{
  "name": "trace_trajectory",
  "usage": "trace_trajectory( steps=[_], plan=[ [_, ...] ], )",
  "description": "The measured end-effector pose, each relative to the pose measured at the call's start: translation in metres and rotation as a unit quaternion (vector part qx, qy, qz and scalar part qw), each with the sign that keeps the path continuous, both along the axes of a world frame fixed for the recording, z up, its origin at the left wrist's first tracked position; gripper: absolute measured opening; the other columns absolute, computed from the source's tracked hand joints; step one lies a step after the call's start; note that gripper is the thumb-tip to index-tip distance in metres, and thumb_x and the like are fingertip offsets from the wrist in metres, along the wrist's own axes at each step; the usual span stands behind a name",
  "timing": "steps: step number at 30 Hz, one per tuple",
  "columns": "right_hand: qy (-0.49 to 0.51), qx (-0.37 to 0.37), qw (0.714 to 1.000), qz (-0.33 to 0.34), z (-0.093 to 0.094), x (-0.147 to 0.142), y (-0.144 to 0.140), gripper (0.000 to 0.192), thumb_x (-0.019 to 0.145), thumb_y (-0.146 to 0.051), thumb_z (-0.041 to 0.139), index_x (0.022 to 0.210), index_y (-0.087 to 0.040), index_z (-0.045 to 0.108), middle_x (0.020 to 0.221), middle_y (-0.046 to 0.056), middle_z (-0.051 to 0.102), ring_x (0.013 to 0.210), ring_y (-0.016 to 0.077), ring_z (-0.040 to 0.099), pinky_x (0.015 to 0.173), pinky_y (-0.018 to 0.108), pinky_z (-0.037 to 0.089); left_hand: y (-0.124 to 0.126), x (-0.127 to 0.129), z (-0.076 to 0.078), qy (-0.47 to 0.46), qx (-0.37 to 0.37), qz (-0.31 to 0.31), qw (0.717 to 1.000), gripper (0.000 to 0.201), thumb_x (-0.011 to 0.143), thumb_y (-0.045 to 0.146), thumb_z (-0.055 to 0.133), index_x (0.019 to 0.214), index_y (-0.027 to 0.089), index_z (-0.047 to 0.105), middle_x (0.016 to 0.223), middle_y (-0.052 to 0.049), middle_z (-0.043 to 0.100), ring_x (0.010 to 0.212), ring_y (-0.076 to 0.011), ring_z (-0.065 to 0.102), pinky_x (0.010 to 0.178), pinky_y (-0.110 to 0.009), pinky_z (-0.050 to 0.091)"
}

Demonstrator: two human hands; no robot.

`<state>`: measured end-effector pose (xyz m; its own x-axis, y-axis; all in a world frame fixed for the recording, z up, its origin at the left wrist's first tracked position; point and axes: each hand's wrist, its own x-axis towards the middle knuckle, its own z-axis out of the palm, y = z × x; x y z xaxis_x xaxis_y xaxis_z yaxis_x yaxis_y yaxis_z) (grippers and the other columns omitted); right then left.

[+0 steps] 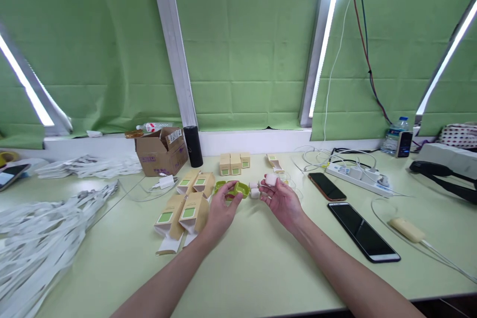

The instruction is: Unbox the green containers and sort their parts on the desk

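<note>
My left hand (222, 208) is closed on a small green plastic tray (244, 189), thumb in front and fingers behind. Pinched in my right hand (283, 203) is a white charger plug (271, 179), raised a little above the table. Between the two hands, more white charger plugs (255, 193) stand on the table. To the left of my left hand lie several open kraft-paper boxes (196, 211) with green labels, their flaps hanging out at the front.
Small closed boxes (234, 164) stand behind the hands. A cardboard carton (160, 154) and a black cylinder (193, 146) are at the back. White straps (48, 238) spread across the left. Two phones (363, 231) and a power strip (359, 179) lie to the right.
</note>
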<state>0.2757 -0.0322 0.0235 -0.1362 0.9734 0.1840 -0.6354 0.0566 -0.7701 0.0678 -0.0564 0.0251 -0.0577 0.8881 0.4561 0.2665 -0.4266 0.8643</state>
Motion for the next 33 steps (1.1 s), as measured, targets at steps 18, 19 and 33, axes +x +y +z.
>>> trace_trajectory(
  steps=[18, 19, 33],
  plan=[
    [-0.121, 0.100, 0.980, -0.126, 0.012, -0.008, -0.014, 0.058, 0.058, -0.028, 0.094, 0.109, -0.025, 0.066, 0.103, 0.003, 0.066, 0.097, 0.0218, 0.066, 0.079, 0.033, 0.058, 0.001, -0.001, -0.001, 0.010, 0.007, 0.017, 1.000, 0.044, 0.090, 0.050, 0.071, 0.124, 0.021, 0.067, 0.124, -0.013, 0.073, 0.113, -0.0274, 0.071, 0.095, -0.043, 0.058],
    [-0.129, 0.103, 0.977, -0.132, 0.011, -0.007, -0.013, 0.055, 0.059, -0.028, 0.093, 0.107, -0.025, 0.065, 0.101, 0.003, 0.066, 0.097, 0.0216, 0.065, 0.079, 0.033, 0.058, 0.001, -0.002, -0.001, 0.012, 0.007, 0.019, 1.000, 0.044, 0.090, 0.050, 0.071, 0.124, 0.021, 0.067, 0.124, -0.013, 0.073, 0.113, -0.0274, 0.070, 0.095, -0.043, 0.059],
    [-0.531, 0.394, 0.704, -0.258, 0.015, 0.032, 0.002, 0.042, 0.080, -0.002, 0.057, 0.114, -0.024, 0.069, 0.119, 0.012, 0.064, 0.113, 0.0307, 0.060, 0.098, 0.048, 0.048, 0.000, -0.001, -0.001, 0.016, 0.015, 0.038, 0.999, 0.044, 0.090, 0.048, 0.071, 0.124, 0.021, 0.067, 0.126, -0.012, 0.071, 0.111, -0.0251, 0.070, 0.095, -0.041, 0.057]
  ],
)
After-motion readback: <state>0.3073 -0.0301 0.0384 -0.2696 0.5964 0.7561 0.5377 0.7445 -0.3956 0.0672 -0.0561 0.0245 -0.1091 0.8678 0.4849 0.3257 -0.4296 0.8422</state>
